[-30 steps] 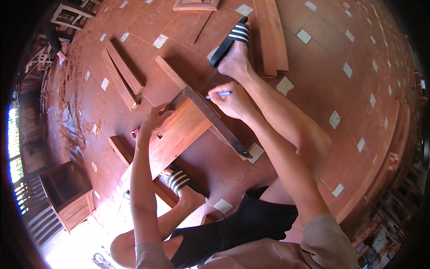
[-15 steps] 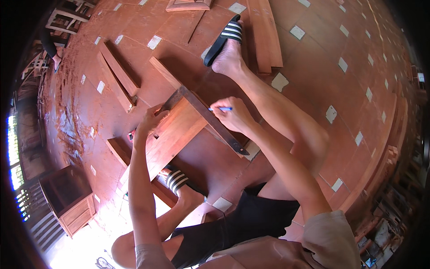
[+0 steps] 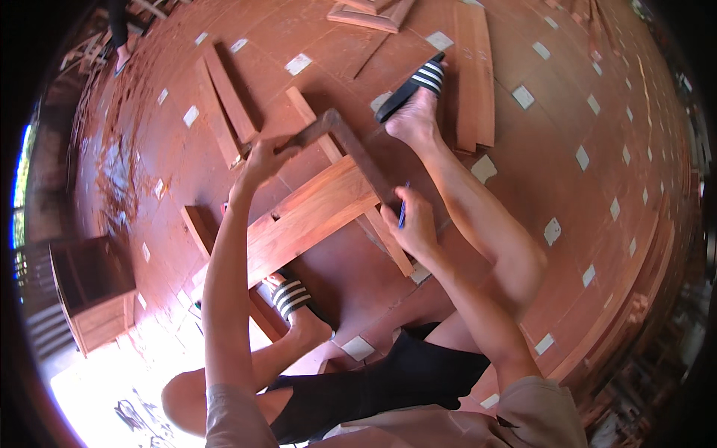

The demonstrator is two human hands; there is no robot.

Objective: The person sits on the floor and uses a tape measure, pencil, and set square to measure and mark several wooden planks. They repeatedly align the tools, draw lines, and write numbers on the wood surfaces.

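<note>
A dark L-shaped carpenter's square [image 3: 352,149] is up off the wide plank [image 3: 317,213], tilted over its far end. My left hand [image 3: 263,159] is closed around the end of its shorter arm. At the lower end of its long arm, my right hand [image 3: 415,225] is closed with a blue pen [image 3: 403,214] in it; those fingers also seem to touch the square. The plank has a small dark slot near its middle. Under its far end, a narrow wooden strip [image 3: 390,243] runs crosswise, showing on both sides.
Two loose wooden pieces [image 3: 228,93] lie on the tiled floor at the far left. Long boards [image 3: 474,82] rest beyond my sandalled foot [image 3: 418,112]. A wooden cabinet [image 3: 97,295] stands at left. Another person's leg [image 3: 119,37] shows at the far left. Stacked timber [image 3: 627,291] lines the right.
The carpenter's square has been lifted from the plank and turned, with my left hand moved farther away. My right hand has shifted to the square's end, the pen now pointing more upright.
</note>
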